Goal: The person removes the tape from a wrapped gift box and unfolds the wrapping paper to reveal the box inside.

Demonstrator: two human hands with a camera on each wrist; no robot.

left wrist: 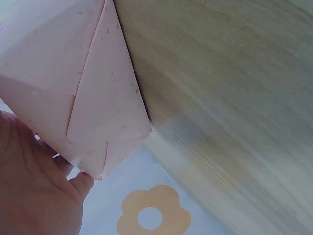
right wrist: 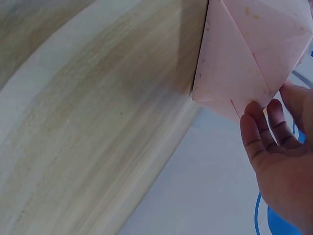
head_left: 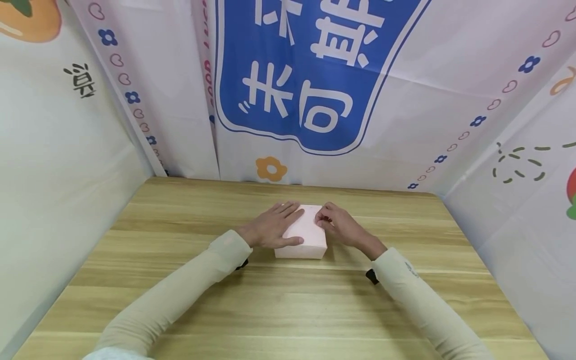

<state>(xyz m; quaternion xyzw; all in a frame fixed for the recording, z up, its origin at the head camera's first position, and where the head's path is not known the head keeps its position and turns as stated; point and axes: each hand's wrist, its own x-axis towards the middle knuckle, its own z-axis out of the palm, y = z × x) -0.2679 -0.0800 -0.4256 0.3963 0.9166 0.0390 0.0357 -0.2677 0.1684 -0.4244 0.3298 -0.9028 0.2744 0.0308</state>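
Observation:
A small box wrapped in pink speckled paper (head_left: 310, 227) sits on the wooden table, its folded side flaps showing in both wrist views. My left hand (head_left: 274, 227) lies across its left part with the fingers straight, pressing on the top. On the opposite side my right hand (head_left: 339, 226) has its fingers bent at the upper right edge of the box. In the right wrist view, the thumb and fingertips of that hand (right wrist: 281, 142) pinch the paper edge. Folded paper (left wrist: 105, 93) covers the left side, with my left hand (left wrist: 39, 181) along its upper edge.
The wooden table (head_left: 288, 310) runs back to a printed white sheet (head_left: 180, 125) with a large blue sign. More printed sheets hang at the left (head_left: 67, 150) and right (head_left: 517, 165) of the table.

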